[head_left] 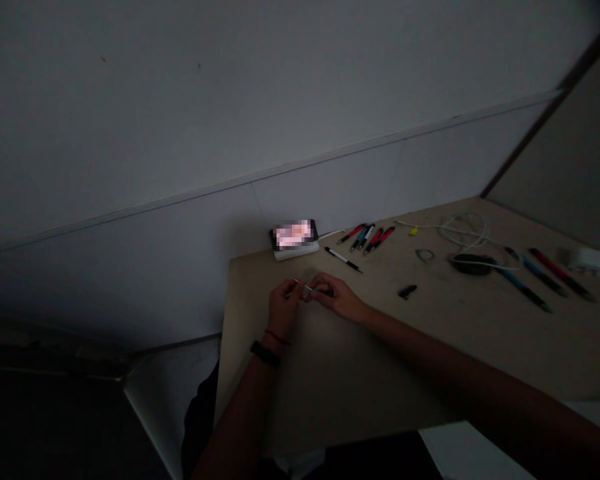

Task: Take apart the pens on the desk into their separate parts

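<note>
Close together over the near left part of the table, both my hands have their fingers pinched. My left hand point(283, 301), with a dark band and a red string at the wrist, grips a thin white rod point(307, 287). On the rod's other end, where a small greenish part shows, the fingers of my right hand point(337, 297) are closed. Fingers cover much of the rod, and its kind is too small to make out. Just beyond my hands lies a white-and-black pen point(343, 259).
A lit phone point(294, 235) leans on a white block point(297, 252) by the wall. Several pens point(367, 238) lie right of it. Farther right are a coiled white cable point(463, 230), a dark oval object point(471, 265), a small black piece point(407, 291) and more pens point(523, 287).
</note>
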Demonstrator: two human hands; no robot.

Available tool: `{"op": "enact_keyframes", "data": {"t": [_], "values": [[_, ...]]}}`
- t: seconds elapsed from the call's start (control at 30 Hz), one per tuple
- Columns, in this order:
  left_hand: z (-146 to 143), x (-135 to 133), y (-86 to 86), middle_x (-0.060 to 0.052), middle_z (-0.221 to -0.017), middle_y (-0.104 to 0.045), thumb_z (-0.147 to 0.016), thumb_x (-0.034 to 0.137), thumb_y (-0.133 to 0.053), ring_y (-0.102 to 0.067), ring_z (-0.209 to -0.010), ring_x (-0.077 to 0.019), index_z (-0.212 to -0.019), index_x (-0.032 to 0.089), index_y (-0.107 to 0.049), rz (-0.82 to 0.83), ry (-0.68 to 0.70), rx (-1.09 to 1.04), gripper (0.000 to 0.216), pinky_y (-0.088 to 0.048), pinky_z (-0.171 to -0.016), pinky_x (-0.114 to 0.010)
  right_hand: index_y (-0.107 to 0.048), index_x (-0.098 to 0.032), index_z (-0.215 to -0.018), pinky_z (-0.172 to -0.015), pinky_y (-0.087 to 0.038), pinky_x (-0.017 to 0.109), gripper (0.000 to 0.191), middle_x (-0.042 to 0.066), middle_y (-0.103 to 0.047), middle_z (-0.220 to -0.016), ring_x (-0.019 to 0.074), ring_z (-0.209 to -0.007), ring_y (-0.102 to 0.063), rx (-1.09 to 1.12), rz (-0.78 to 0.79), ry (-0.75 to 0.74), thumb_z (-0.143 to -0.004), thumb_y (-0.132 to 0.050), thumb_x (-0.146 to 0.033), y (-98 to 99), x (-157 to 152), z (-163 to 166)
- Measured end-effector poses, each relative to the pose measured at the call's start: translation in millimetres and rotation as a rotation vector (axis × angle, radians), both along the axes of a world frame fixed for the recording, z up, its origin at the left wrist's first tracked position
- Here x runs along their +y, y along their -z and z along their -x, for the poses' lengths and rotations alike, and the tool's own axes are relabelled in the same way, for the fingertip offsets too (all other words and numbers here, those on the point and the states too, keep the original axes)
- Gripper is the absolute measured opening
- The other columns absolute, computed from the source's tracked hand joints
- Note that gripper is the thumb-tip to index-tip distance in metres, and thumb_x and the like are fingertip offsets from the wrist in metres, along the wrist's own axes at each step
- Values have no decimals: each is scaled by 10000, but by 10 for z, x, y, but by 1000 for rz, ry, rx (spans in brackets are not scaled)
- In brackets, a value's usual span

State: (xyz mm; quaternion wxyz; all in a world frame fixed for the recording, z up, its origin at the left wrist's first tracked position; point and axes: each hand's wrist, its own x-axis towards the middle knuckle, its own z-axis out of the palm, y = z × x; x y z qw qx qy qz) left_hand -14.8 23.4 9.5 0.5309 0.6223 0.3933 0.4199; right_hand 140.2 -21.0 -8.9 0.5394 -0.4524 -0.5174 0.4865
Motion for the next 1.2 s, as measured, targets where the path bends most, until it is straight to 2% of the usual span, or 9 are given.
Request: {"op": "enact_keyframes", "data": {"t": [0.17,0.37,0.57,0.77,0.9,1.2], "values": [[10,23,23,17,-609,-556,-819,446,-656,-513,-591,-114,-703,161,-641,23,7,-10,308,-401,-569,-213,-542,-193,-858,-471,-338,216,435,41,-726,-760,87,-486,-497,12,26,-8,-754,-736,-569,-14,-7,8],[21,61,92,24,-611,-533,-812,496,-654,-410,-518,-85,-775,148,-676,56,37,-17,350,-326,-507,-206,-547,-195,-870,-448,-298,213,457,55,-736,-810,72,-460,-416,15,25,-27,-779,-680,-623,-7,-10,11],[25,63,91,21,-628,-534,-823,472,-650,-419,-544,-86,-770,144,-664,36,51,-19,333,-333,-531,-210,-580,-190,-906,-454,-314,223,450,71,-735,-865,79,-471,-437,-36,13,-54,-828,-615,-632,12,-1,-4],[10,78,116,22,-626,-539,-822,438,-655,-468,-575,-97,-743,151,-631,38,4,-9,299,-369,-561,-210,-582,-169,-940,-479,-350,232,462,90,-731,-876,88,-500,-444,-132,-5,-106,-881,-554,-626,22,17,-35],[9,81,117,12,-657,-579,-797,418,-686,-511,-599,-104,-801,152,-626,55,-38,-43,272,-386,-565,-207,-565,-173,-947,-474,-345,235,455,89,-733,-866,93,-500,-443,-132,21,-114,-886,-546,-624,30,21,-33],[36,68,99,38,-648,-548,-805,467,-696,-417,-502,-61,-858,151,-606,124,-62,-112,333,-338,-505,-191,-553,-174,-918,-470,-344,235,452,95,-738,-859,92,-499,-446,-131,38,-87,-867,-566,-623,4,20,-21]]}}
